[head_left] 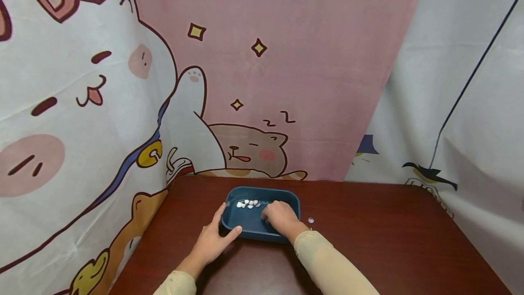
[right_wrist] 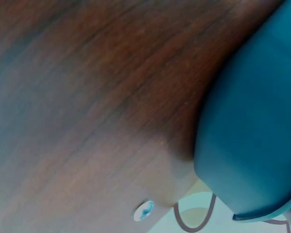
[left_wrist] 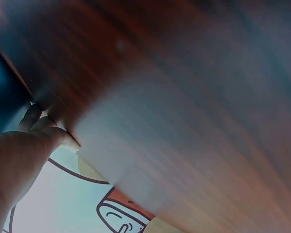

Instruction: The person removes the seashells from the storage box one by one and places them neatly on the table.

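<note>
A dark blue rectangular plastic tub (head_left: 249,229) stands on the table, with several small white shell-like pieces (head_left: 250,203) gathered at its back left inside. My left hand (head_left: 210,240) rests against the tub's front left corner, thumb and fingers spread along the rim. Inside the right part of the tub is my right hand (head_left: 280,216), fingers bent downward. Its fingertips are hidden, so whether they pinch anything does not show. One small white piece with a bluish middle (right_wrist: 144,210) lies on the table right of the tub.
The dark reddish-brown wooden table (head_left: 376,231) extends on both sides of the tub. Behind it hangs a pink and white cloth (head_left: 319,81) printed with cartoon cats, and pale cloth hangs at the right.
</note>
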### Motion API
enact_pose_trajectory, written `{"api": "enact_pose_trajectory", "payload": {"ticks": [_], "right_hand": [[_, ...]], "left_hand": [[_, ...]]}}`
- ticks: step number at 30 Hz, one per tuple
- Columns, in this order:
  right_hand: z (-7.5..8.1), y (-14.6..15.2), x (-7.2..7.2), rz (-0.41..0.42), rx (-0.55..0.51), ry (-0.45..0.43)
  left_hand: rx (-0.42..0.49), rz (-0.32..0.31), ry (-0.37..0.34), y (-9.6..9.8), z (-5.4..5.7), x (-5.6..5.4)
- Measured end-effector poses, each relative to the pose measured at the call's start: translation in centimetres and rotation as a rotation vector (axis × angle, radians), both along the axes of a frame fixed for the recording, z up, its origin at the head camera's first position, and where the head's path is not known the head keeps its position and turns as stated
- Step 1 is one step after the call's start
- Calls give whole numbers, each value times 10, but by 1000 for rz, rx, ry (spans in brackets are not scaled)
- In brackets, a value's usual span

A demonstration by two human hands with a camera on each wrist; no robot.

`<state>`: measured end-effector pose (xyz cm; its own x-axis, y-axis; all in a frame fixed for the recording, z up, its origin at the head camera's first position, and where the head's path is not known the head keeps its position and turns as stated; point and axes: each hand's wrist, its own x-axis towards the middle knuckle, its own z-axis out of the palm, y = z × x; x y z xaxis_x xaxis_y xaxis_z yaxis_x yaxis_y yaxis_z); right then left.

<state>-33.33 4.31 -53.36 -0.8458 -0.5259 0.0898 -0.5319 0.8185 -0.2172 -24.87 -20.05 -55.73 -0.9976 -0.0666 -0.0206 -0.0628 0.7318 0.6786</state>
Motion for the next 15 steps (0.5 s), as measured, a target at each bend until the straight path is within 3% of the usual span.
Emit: {"api": "enact_pose_trajectory", "payload": {"ticks": [10,15], "right_hand": [[-3,6,-2,44,-112,-76],[-2,8,-3,16,-148,-131]], "left_hand": [[8,-18,14,0,-1,1],[11,-18,10,0,-1,3]]}}
